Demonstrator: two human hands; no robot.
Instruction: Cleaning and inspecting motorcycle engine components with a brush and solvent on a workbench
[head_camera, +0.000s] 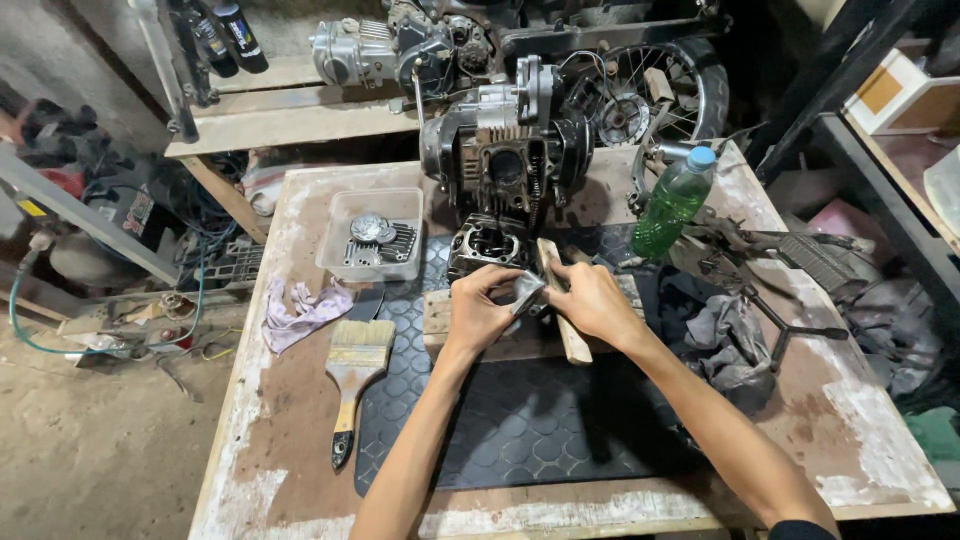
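Both hands met mid-table over a wood block (500, 335): the left hand (478, 310) and right hand (590, 302) each pinched a grey metal part (526, 291), beside a wooden stick (562, 310).

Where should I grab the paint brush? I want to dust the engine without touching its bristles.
Take the paint brush by its slim wooden handle, coming from the table's near edge: the dark handle tip points toward you, the bristles point away, and nothing lies on the handle.
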